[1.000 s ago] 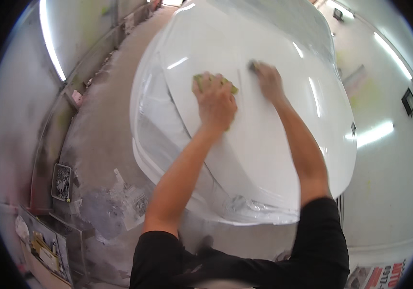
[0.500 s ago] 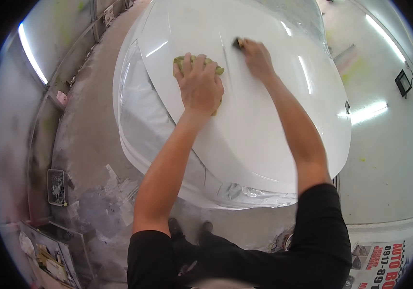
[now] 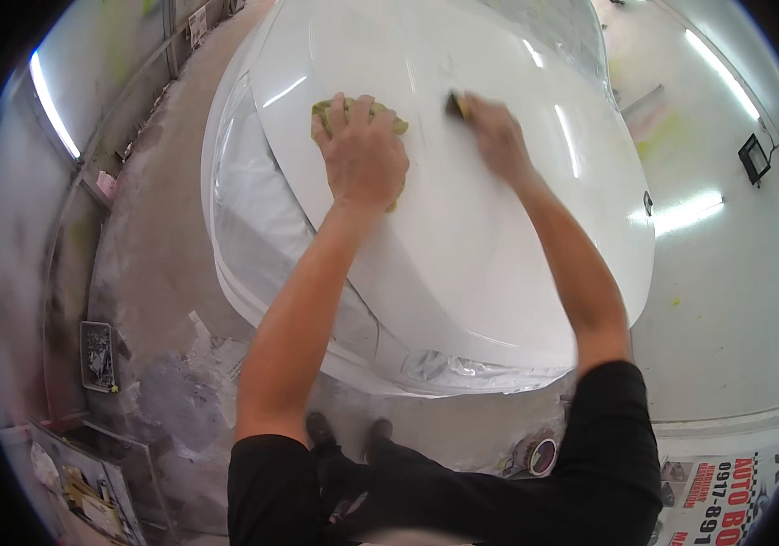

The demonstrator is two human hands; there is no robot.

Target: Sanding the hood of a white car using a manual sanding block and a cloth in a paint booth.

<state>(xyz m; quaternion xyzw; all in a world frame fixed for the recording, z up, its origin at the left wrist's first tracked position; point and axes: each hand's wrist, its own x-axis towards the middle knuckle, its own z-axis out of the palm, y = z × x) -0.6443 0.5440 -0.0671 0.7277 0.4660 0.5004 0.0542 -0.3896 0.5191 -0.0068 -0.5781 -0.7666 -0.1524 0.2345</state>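
A white car hood (image 3: 444,282) fills the middle, with both my arms stretched over it. My left hand (image 3: 366,159) presses a crumpled yellow-green cloth (image 3: 323,116) against the paint, fingers bent over it. Pinched in my right hand (image 3: 498,136) is a small dark block (image 3: 454,106) with a yellowish part, held at the hood's surface to the right of the cloth. Motion blurs that hand, so the block's exact kind is unclear. Clear plastic sheeting (image 3: 266,196) covers the car's left front.
On the left floor lies a grey tray (image 3: 98,357) near scattered paper scraps (image 3: 212,350). A bucket (image 3: 539,455) stands by my right side. A cart with tools (image 3: 94,496) is at the lower left. A lamp (image 3: 755,159) hangs on the right wall.
My right hand has slid the small block slightly nearer to me over the hood. The left hand stays on the cloth. The whole view has shifted a little.
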